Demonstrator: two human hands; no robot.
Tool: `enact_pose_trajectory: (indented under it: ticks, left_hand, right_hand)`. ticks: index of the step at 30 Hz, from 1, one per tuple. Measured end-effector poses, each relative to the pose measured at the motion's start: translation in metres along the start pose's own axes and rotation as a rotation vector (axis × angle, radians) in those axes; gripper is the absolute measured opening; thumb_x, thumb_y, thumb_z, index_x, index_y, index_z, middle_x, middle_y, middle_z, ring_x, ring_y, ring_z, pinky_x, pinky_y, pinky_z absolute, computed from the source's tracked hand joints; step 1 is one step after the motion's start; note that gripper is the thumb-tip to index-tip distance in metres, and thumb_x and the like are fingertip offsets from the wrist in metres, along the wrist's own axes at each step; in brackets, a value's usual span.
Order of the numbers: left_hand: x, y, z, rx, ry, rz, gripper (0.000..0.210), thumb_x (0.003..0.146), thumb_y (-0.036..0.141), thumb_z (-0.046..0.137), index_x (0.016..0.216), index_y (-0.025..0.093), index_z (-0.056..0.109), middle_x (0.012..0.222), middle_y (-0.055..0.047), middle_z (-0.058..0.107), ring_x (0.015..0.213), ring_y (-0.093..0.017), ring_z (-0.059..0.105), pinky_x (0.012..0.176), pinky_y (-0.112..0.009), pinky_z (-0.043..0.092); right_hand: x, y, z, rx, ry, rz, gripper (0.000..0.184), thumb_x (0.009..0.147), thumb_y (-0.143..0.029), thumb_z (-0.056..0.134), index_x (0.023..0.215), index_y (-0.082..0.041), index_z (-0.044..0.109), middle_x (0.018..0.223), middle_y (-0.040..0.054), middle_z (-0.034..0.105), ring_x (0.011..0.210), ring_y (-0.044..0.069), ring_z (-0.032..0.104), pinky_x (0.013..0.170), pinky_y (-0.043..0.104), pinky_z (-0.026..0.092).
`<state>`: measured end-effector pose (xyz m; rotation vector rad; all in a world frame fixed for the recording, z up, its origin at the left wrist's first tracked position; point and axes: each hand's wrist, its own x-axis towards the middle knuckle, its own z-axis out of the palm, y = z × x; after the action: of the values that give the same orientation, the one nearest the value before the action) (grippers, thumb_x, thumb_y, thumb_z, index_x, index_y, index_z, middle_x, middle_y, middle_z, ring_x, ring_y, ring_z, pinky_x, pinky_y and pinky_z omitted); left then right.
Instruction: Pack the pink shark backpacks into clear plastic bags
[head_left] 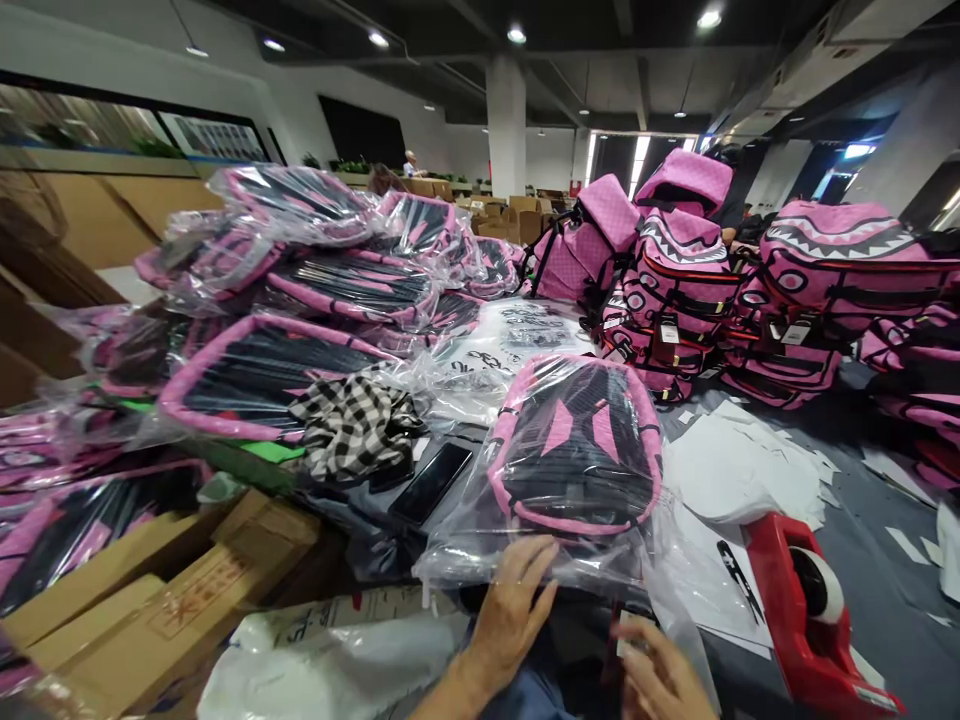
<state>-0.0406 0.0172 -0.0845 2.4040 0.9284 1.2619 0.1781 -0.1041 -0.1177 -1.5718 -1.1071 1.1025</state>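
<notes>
A pink and black backpack lies flat in a clear plastic bag in front of me, its black back panel facing up. My left hand rests on the bag's near edge, fingers stretched out over the film and thumb apart. To its right, my right hand is low at the table's front, somewhat blurred, its fingers closed at a small white tag. Loose film hangs beside this hand. A black phone lies left of the bagged backpack, near a black-and-white checked cloth.
Bagged backpacks are piled at left; unbagged pink backpacks are stacked at back right. A red tape dispenser, black snips and white paper sheets are on the right. Cardboard boxes stand at lower left.
</notes>
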Motion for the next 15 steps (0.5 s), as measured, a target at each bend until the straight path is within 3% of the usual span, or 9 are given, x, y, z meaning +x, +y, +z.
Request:
enact_pose_trajectory:
  ticks: [1,3,5,6,8,11,13,15]
  left_hand:
    - [0.011,0.000,0.002,0.091,0.012,0.149,0.040,0.099,0.024,0.047,0.138,0.024,0.058,0.125,-0.009,0.071,0.119,-0.024,0.065,0.104,-0.041,0.054]
    - [0.028,-0.007,0.003,0.234,0.029,0.351,0.051,0.097,0.012,0.044,0.148,0.022,0.048,0.128,-0.010,0.070,0.123,-0.023,0.063,0.106,-0.040,0.052]
    - [0.039,-0.020,0.002,0.350,0.044,0.439,0.056,0.096,0.011,0.045,0.152,0.019,0.042,0.133,-0.010,0.068,0.128,-0.024,0.060,0.110,-0.042,0.049]
    - [0.043,-0.027,0.001,0.404,0.054,0.461,0.057,0.096,0.013,0.046,0.153,0.018,0.040,0.135,-0.010,0.067,0.130,-0.024,0.058,0.112,-0.043,0.047]
    - [0.050,-0.045,-0.002,0.506,0.069,0.489,0.058,0.096,0.019,0.051,0.153,0.018,0.040,0.138,-0.010,0.065,0.133,-0.026,0.056,0.114,-0.044,0.045]
    - [0.057,-0.071,-0.001,0.602,0.094,0.585,0.059,0.093,0.025,0.054,0.151,0.019,0.046,0.139,-0.011,0.064,0.135,-0.030,0.055,0.110,-0.044,0.047]
    - [0.058,-0.087,0.007,0.631,0.049,0.642,0.060,0.090,0.024,0.053,0.149,0.018,0.048,0.139,-0.010,0.065,0.132,-0.029,0.057,0.105,-0.038,0.050]
    - [0.054,-0.102,0.022,0.648,-0.005,0.636,0.059,0.089,0.017,0.050,0.147,0.019,0.049,0.138,-0.009,0.066,0.125,-0.025,0.062,0.101,-0.033,0.052]
  right_hand:
    - [0.012,-0.014,0.007,-0.050,0.010,-0.070,0.060,0.090,-0.071,0.046,0.125,-0.026,0.064,0.060,-0.0003,0.064,0.043,0.018,0.056,0.042,0.030,0.048]
    - [0.039,-0.043,0.012,-0.202,0.154,-0.323,0.054,0.096,-0.056,0.046,0.143,-0.028,0.052,0.092,0.0066,0.075,0.073,0.024,0.072,0.066,0.038,0.062]
    - [0.063,-0.063,0.010,-0.384,0.333,-0.616,0.046,0.100,-0.041,0.045,0.145,-0.033,0.050,0.124,0.0090,0.070,0.111,0.028,0.069,0.097,0.047,0.057]
    - [0.073,-0.067,0.009,-0.478,0.407,-0.743,0.047,0.100,-0.034,0.045,0.147,-0.036,0.048,0.132,0.0077,0.066,0.121,0.029,0.064,0.103,0.050,0.054]
    - [0.087,-0.064,0.009,-0.676,0.498,-0.922,0.058,0.098,-0.023,0.046,0.154,-0.041,0.038,0.139,0.0053,0.063,0.126,0.030,0.062,0.102,0.052,0.055]
    - [0.105,-0.039,0.020,-0.909,0.578,-1.001,0.073,0.095,-0.018,0.048,0.161,-0.035,0.021,0.144,0.0066,0.059,0.128,0.033,0.060,0.100,0.051,0.057]
    - [0.116,-0.020,0.029,-0.998,0.614,-0.995,0.072,0.096,-0.024,0.050,0.162,-0.025,0.020,0.144,0.0104,0.058,0.129,0.034,0.059,0.100,0.049,0.056]
    - [0.129,-0.006,0.035,-1.064,0.674,-1.064,0.066,0.097,-0.031,0.049,0.158,-0.016,0.031,0.140,0.0141,0.061,0.128,0.033,0.060,0.099,0.046,0.055]
